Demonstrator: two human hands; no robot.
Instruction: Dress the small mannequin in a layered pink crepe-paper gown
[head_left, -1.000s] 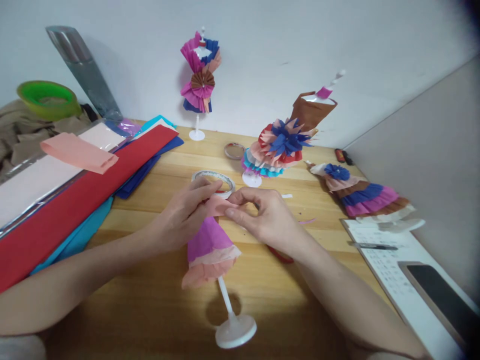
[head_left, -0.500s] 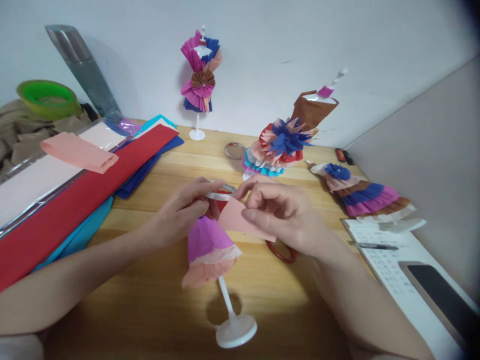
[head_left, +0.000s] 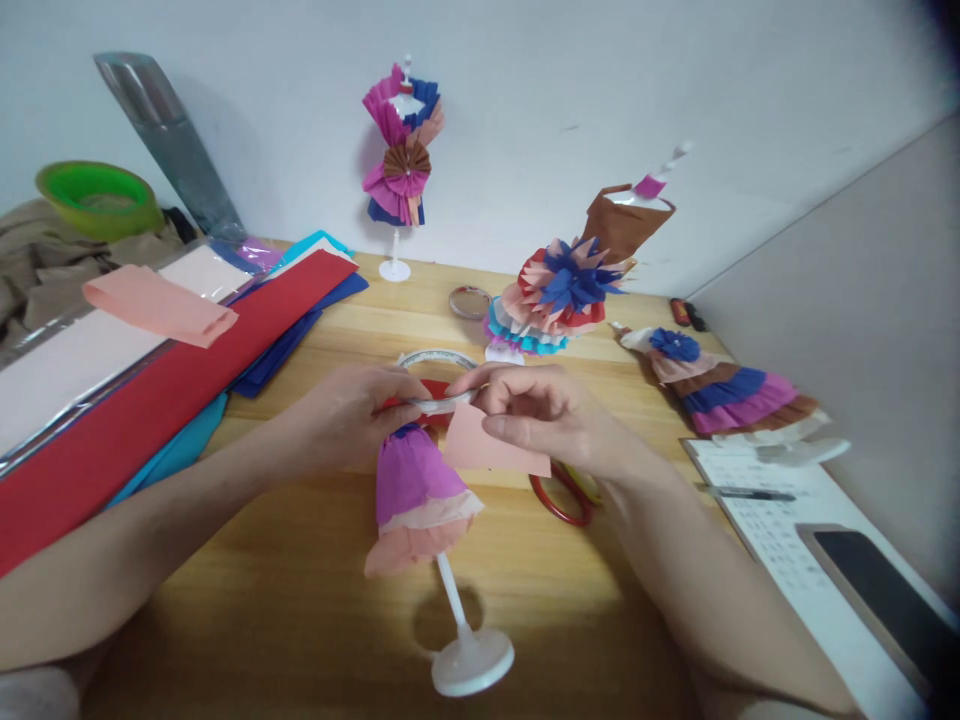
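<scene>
My left hand is closed on the near edge of a roll of tape, a pale ring tilted over the table. My right hand pinches a small piece of peach paper, its fingertips touching the tape's near edge. Red material shows through the ring. Just below the hands, a small dress-form stand lies tilted, wearing a purple, white and peach paper skirt. Its upper part is hidden by the hands and the tape. Beside the right hand lie red-handled scissors, partly covered.
Folded crepe paper in several colours lies left, with a peach strip on top. Dressed forms stand at the back; a layered paper dress lies right. A pen, papers and a phone are at the right edge.
The tape roll has tipped so its ring shows more openly. My right hand and the peach paper have shifted slightly, its fingertips now meeting the tape's edge.
</scene>
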